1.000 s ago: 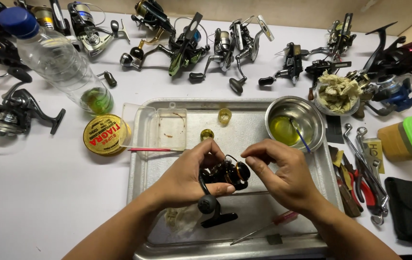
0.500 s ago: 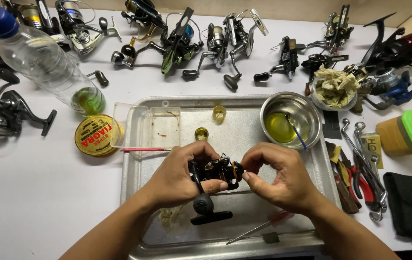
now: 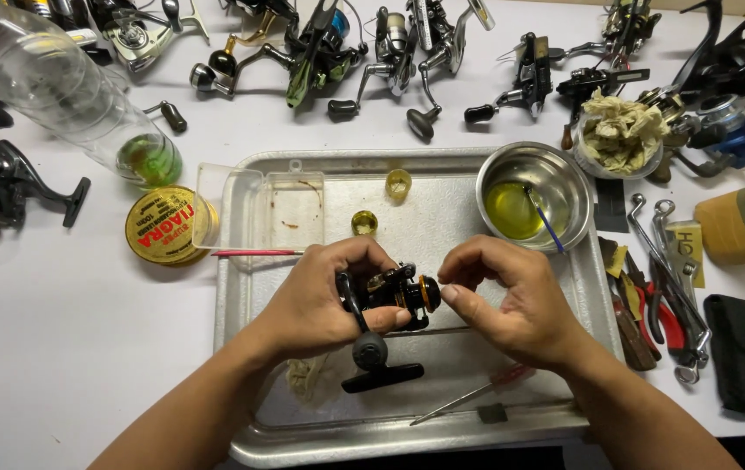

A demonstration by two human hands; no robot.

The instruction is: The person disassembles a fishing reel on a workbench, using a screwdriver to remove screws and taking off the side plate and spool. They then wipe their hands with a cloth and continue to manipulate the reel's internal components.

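Metal tray (image 3: 250,435) fills centre frame on the white table (image 3: 59,348); steel bowl (image 3: 536,196) of yellow liquid sits in its upper right corner. Left hand (image 3: 320,300) wraps the small black spinning reel (image 3: 394,292) at tray centre, handle hanging toward the bottom edge. Right hand (image 3: 511,300), fingers pinched narrow, touches the reel's gold-rimmed right end.

Fishing-reel repair bench, workshop setting: white table; row of spinning reels (image 3: 407,43) at 12 o'clock; metal tray (image 3: 442,426) centre; hand tools (image 3: 659,296) (pliers, wrenches) at 3 o'clock; oil bowl (image 3: 533,196).
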